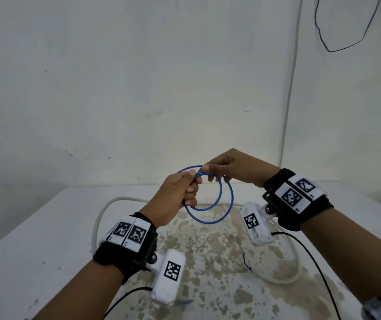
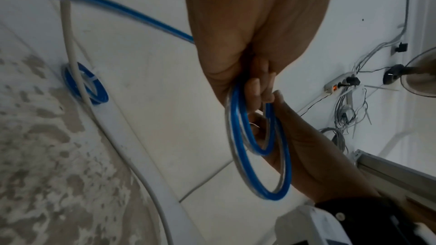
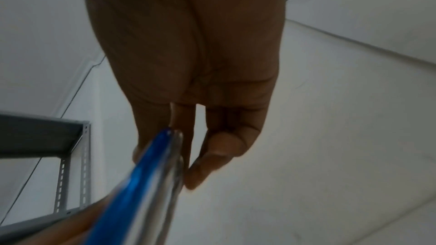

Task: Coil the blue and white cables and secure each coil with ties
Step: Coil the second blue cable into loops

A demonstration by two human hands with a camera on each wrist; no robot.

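Observation:
Above the table, the blue cable (image 1: 225, 205) hangs in a few round loops. My left hand (image 1: 190, 188) grips the gathered loops at their left side, fingers curled round them. My right hand (image 1: 208, 169) pinches a strand at the top of the coil, right next to the left hand. In the left wrist view the blue cable (image 2: 238, 137) passes through my left hand (image 2: 257, 88), and one strand runs off to the upper left. The right wrist view shows the blue cable (image 3: 146, 174) blurred below my right hand's fingers (image 3: 212, 156). The white cable (image 1: 96, 224) lies in a wide loop on the table.
The table (image 1: 34, 239) is white with a worn, stained middle, and a wall stands close behind it. A short blue wire piece (image 1: 246, 262) lies near the white cable's right bend. A small blue roll (image 2: 94, 88) sits under the white cable (image 2: 68, 40). A metal shelf (image 3: 47, 133) stands beside the table.

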